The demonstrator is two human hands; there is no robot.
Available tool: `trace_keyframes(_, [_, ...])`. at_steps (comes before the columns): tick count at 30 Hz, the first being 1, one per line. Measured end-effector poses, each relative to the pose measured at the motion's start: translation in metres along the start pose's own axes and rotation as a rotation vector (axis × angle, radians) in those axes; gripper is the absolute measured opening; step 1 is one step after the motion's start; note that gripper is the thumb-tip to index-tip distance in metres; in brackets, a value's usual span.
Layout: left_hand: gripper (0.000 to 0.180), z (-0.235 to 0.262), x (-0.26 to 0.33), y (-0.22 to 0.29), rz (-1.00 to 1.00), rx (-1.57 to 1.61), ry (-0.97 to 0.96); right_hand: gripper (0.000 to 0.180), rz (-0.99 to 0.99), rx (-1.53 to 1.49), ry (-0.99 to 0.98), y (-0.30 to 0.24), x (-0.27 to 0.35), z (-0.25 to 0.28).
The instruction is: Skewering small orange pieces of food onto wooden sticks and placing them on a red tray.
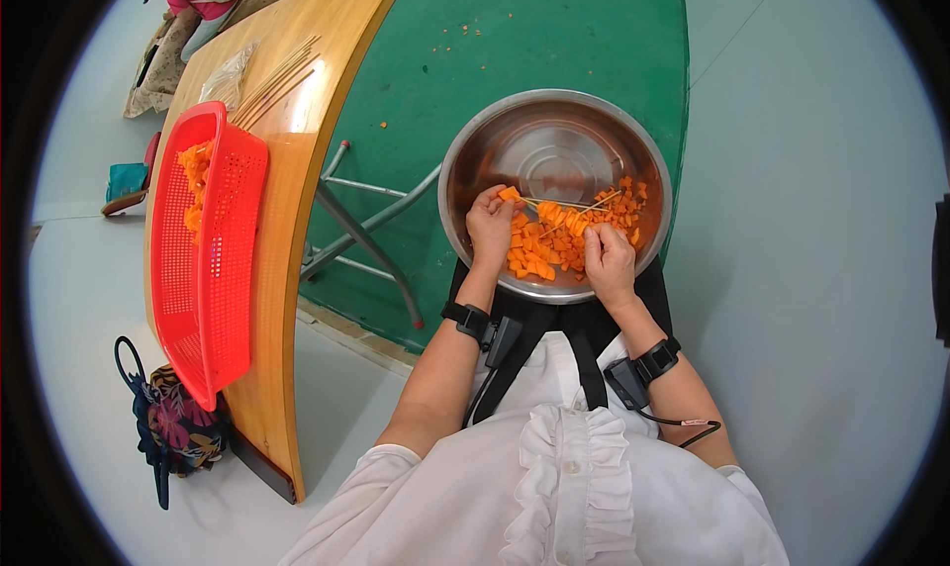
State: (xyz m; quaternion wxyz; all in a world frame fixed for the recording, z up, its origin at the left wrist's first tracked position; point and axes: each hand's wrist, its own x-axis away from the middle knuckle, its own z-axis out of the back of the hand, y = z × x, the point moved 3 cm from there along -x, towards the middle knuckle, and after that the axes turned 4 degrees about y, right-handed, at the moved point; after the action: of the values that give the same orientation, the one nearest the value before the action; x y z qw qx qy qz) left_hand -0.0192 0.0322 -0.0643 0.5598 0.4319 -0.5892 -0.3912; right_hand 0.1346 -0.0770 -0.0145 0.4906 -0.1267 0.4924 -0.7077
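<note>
A: "L hand (490, 228) pinches small orange veg chunk (509, 194) over round shiny steel bowl (473, 160)! R hand (610, 261)?"

B: "Near thin pale wooden skewer (531, 201), same bowl; contact's unclear, can't tell grip."

A: "Handling, pls?"

B: "Chunk's light, prob. firm & slippery: grip by sides. Skewer's light, stiff, maybe snappable: hold mid-shaft, clear of tip."

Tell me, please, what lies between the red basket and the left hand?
In the head view: wooden table, grey metal legs over green floor, then the metal bowl's left side.
</note>
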Motion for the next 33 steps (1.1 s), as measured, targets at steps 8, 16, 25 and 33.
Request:
trace_keyframes(8, [0.022, 0.001, -0.001, -0.003, -0.022, -0.026, -0.009, 0.014, 0.044, 0.03, 0.01, 0.0, 0.001, -0.001])
trace_keyframes(16, [0.02, 0.001, -0.002, -0.004, -0.044, -0.095, -0.028, 0.013, 0.136, 0.034, -0.042, -0.003, 0.002, -0.001])
trace_keyframes(25, [0.018, 0.003, 0.001, 0.001, -0.179, -0.26, -0.001, 0.018, -0.014, 0.108, -0.149, 0.005, 0.004, -0.006])
trace_keyframes(33, [0.024, -0.007, 0.019, 0.016, -0.329, -0.559, -0.049, 0.015, 0.135, 0.098, -0.18, -0.003, 0.003, -0.009])
